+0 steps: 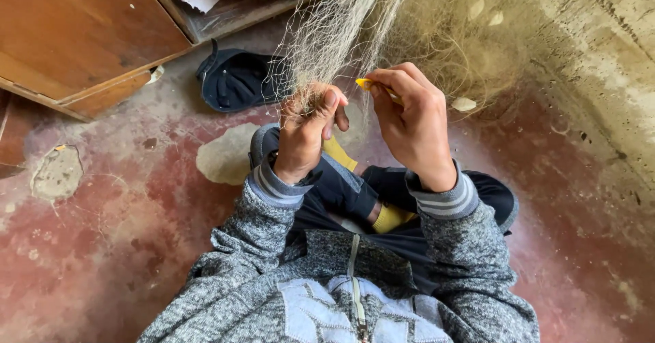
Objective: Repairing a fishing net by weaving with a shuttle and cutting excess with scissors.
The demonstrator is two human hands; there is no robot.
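Both hands work close together: the left hand [308,133] bunches the fishing net [355,36] taut, so the right hand [409,121] can pinch what seems a yellow netting needle [365,83] against it.

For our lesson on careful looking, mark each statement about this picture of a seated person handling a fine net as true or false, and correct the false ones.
1. The left hand grips a bunched part of the pale fine-meshed net. True.
2. The right hand pinches a small yellow tool. True.
3. The dark blue cap sits on the person's knee. False: it lies on the floor.
4. The sleeves are plain red. False: the grey knitted sleeves have striped cuffs.
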